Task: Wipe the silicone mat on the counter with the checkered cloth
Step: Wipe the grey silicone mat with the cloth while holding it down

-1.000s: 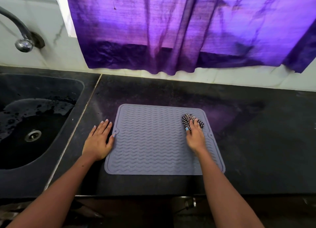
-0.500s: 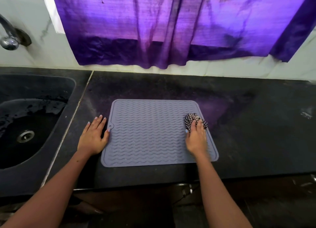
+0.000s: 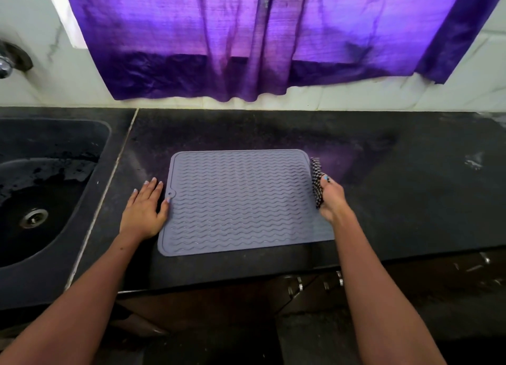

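Wiping at the right border of the silicone mat [image 3: 241, 200], with the checkered cloth [image 3: 317, 182] bunched in the right hand [image 3: 332, 200], fingers clenched around it and thumb on top. Cloth standing nearly on edge, against the right side of the mat, partly over the dark counter [image 3: 410, 189]. Left hand [image 3: 145, 211] lying flat on the counter, fingers released and straight, thumb touching the left border of the mat near the small hanging hole, probably to keep the mat from sliding.

Hard to judge how much is done: no visible difference between wiped and unwiped ridges, no stains or drops to read. Judging only from the cloth position at the far right border, maybe the end of one stroke; the middle and the near rows perhaps not covered yet, but cannot tell.

About edges: near border of the mat close to the front edge of the counter, so little margin for pulling strokes toward the body. Sink [image 3: 49, 195] well apart at the left, behind the left hand. Much free counter surface to the right of the mat and behind it, up to the wall under the purple curtain [image 3: 246, 36]. Easy room for sweeping back leftward over the ridges; mat corners rounded, little to catch the cloth there.
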`<state>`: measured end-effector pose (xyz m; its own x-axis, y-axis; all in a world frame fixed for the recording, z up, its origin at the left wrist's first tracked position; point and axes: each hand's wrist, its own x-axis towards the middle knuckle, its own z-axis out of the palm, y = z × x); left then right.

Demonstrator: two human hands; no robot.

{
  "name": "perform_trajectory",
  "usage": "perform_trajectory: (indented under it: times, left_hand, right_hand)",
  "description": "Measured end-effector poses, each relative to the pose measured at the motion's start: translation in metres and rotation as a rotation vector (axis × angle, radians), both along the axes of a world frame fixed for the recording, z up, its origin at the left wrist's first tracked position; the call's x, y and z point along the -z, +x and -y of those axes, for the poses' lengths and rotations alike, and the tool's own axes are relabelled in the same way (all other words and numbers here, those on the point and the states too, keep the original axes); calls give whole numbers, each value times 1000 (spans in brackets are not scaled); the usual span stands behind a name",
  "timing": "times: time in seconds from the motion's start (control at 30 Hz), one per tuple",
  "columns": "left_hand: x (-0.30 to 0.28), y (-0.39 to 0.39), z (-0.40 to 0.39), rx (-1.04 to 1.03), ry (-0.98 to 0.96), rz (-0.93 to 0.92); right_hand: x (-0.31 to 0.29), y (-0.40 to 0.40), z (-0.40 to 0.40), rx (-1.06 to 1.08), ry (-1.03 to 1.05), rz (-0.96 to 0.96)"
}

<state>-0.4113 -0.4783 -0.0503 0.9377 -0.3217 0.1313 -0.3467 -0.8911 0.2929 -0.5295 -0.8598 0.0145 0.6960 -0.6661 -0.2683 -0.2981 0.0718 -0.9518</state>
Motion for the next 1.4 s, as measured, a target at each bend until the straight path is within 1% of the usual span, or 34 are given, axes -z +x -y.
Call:
perform_trajectory:
  times: [0.03,0.07,0.1,0.23,0.27,0.37,0.43,0.47,0.5,0.53,0.6,0.63,0.67,0.7,0.73,0.77,0.83,0.87,0.9,0.93,0.97,1.03,1.1,1.13,1.17,1.2,1.27,1.3,1.33,1.37,1.4]
  left_hand:
    - [0,0,0,-1,2,-2]
    - [1,-1,0,-5,1,-5]
    - [1,0,0,-9,-2,-7]
    - [2,1,0,-2,-14,0]
    - [3,1,-1,-3,-17,4]
    - [2,1,0,-7,-23,12]
    - [2,1,-1,-12,-24,13]
    - [2,1,0,-14,-22,11]
    - [2,1,0,-15,-19,8]
    - [2,0,0,-14,-18,5]
    - [2,0,0,-14,-26,1]
    - [2,0,1,-13,-29,-2]
    - [1,-1,1,-13,-32,-2]
    - [1,-2,1,-16,-36,-1]
    - [1,-2,1,-22,-39,3]
    - [1,-3,1,-25,-43,5]
    - [1,-3,0,-24,-53,3]
    - [1,-3,1,-24,-56,4]
    - [1,-3,0,-23,-56,9]
    - [1,-4,0,-23,-55,16]
    - [1,-4,1,-24,-56,23]
    - [0,-3,1,-28,-62,23]
    - [-1,-3,2,-36,-67,31]
    - [-1,-3,2,-39,-65,33]
    - [-1,-4,2,-40,-61,35]
    - [-1,-4,1,-41,-59,37]
    - [-2,-3,1,-41,-65,33]
    - [-2,-3,2,-40,-68,28]
    - [-2,-4,2,-39,-66,26]
    - [-3,-4,2,-40,-62,25]
    - [-3,-5,2,-40,-57,22]
  right_hand:
    - [-5,-7,-2,29,-85,-37]
    - [-4,-14,-4,47,-233,-75]
    - [0,-24,-9,19,-417,-140]
    - [41,-58,-36,-235,-970,-410]
    - [49,-59,-36,-252,-1033,-442]
    - [49,-55,-28,-275,-981,-448]
    - [49,-53,-23,-298,-938,-385]
    - [48,-51,-19,-291,-872,-336]
    - [44,-49,-15,-259,-756,-286]
    - [37,-46,-14,-192,-592,-233]
    - [17,-34,-16,22,-167,-70]
    - [5,-26,-20,142,-7,3]
    - [-4,-19,-25,233,52,14]
    - [-7,-13,-33,263,-13,-29]
    - [-8,-8,-46,242,-167,-96]
    - [-5,-6,-63,172,-336,-130]
    - [15,-8,-96,-121,-652,-196]
    - [28,-11,-107,-285,-803,-271]
    - [40,-13,-112,-397,-939,-347]
    - [47,-12,-113,-445,-1012,-407]
    - [46,-11,-111,-457,-1019,-451]
    - [43,-8,-106,-495,-974,-484]
    - [40,-7,-102,-548,-953,-470]
    - [35,-6,-100,-564,-895,-437]
    - [30,-4,-98,-556,-784,-392]
    - [25,-1,-96,-507,-595,-318]
    - [7,8,-92,-302,-112,-157]
    - [1,14,-90,-208,29,-89]
    - [-6,19,-93,-154,59,-50]
    - [-11,22,-98,-147,13,-40]
    - [-13,23,-108,-169,-79,-40]
